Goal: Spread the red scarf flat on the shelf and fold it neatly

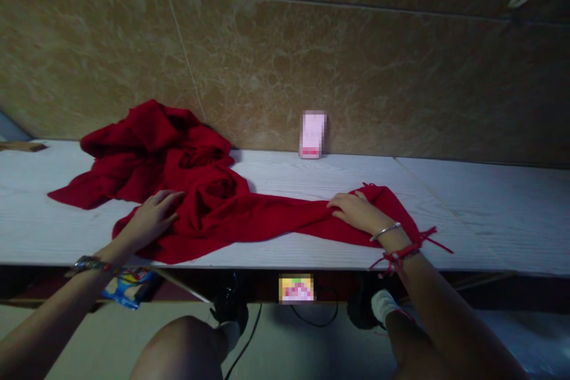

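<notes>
A long red scarf [271, 217] lies along the white wood-grain counter [490, 214]. Its left part is heaped in loose folds against the wall, while a narrower, flatter stretch runs to the right and ends in thin red fringe. My left hand [154, 217] rests on the front of the heap, fingers stretched over the cloth and thumb apart. Near the fringed end, my right hand [358, 211] lies palm down on the scarf with its fingers extended. Bracelets circle both wrists, a silver bangle and a red cord on the right one.
A phone-like pink object [313, 135], its face blurred, leans on the brown marbled wall [356, 71]. Under the counter are a blue snack bag [127, 291], a blurred yellow-and-pink packet [296, 289] and a dark cable [249, 338]. A wooden piece [22, 146] lies far left.
</notes>
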Action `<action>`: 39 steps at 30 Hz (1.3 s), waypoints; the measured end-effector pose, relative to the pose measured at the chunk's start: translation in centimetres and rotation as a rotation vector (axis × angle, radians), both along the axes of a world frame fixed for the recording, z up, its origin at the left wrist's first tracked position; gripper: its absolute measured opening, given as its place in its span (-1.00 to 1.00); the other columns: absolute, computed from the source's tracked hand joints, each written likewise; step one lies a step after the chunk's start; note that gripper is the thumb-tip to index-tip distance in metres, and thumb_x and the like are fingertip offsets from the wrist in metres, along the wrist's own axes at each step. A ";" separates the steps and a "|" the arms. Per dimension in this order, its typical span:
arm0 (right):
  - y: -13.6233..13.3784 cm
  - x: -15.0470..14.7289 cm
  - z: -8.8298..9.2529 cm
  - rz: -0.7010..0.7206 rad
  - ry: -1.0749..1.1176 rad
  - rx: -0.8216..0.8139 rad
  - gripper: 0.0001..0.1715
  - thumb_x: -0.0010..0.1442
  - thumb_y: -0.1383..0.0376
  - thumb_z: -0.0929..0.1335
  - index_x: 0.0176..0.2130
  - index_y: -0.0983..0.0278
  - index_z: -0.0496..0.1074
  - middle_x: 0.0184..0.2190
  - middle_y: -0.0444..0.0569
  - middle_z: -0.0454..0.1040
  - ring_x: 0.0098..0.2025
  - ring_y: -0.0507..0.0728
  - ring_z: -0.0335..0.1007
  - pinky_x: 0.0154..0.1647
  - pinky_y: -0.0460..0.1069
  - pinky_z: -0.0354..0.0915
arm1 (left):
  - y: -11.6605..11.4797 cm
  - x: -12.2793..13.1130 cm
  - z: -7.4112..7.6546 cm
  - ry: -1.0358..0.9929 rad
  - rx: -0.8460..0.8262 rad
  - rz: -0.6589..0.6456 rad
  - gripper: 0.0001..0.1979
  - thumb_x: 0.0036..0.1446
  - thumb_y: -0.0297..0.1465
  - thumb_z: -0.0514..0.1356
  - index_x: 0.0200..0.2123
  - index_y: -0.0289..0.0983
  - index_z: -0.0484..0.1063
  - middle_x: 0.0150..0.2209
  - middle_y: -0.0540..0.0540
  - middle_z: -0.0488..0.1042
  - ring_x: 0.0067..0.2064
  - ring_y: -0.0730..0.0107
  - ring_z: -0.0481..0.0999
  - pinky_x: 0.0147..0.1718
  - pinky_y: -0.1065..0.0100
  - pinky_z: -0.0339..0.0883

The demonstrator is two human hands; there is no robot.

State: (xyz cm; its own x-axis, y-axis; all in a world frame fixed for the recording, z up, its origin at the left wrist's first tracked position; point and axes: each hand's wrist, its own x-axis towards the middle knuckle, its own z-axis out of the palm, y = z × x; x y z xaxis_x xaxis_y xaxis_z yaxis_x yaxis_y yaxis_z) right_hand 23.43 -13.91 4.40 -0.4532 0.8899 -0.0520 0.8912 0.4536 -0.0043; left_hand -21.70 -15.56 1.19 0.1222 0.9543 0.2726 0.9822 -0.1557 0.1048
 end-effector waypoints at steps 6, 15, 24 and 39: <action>-0.2 4.4 0.1 -0.060 0.030 -0.006 -0.74 0.12 0.28 0.28 -0.18 0.18 0.47 -0.05 0.06 0.46 0.01 0.27 0.34 -0.15 0.19 0.29 | -1.2 0.8 2.2 -0.028 0.026 0.139 -0.75 0.18 -0.28 -0.17 -0.36 -0.19 0.24 -0.28 -0.12 0.43 -0.21 0.21 0.44 -0.17 0.21 0.35; 0.0 6.4 -1.4 -0.022 0.213 0.163 -0.75 0.07 0.44 0.21 -0.31 0.21 0.41 -0.10 0.06 0.42 0.02 0.19 0.32 0.07 0.18 0.22 | -0.4 2.4 3.0 0.159 0.068 -0.286 -0.52 0.16 -0.41 -0.19 0.10 -0.19 0.24 0.17 -0.18 0.21 0.16 0.14 0.21 0.09 0.10 0.15; 0.4 8.1 1.2 -0.345 0.932 0.510 -0.97 0.03 0.30 0.24 -0.43 0.19 0.20 -0.07 0.08 0.44 -0.05 0.18 0.36 -0.22 0.08 0.34 | 0.1 4.5 5.4 0.041 -0.035 -0.307 -0.51 0.14 -0.31 -0.12 0.12 -0.26 0.24 0.02 -0.17 0.40 -0.03 0.27 0.40 -0.01 0.23 0.24; -1.5 7.6 5.6 -0.418 0.957 0.705 -0.84 -0.10 0.32 0.31 -0.54 0.18 0.16 -0.57 -0.20 0.25 -0.48 0.04 0.23 -0.40 -0.01 0.25 | 0.4 15.9 5.5 0.319 -0.347 -0.483 -0.75 0.05 -0.31 0.09 -0.27 -0.19 0.53 -0.10 -0.16 0.46 -0.13 0.24 0.47 -0.08 0.23 0.33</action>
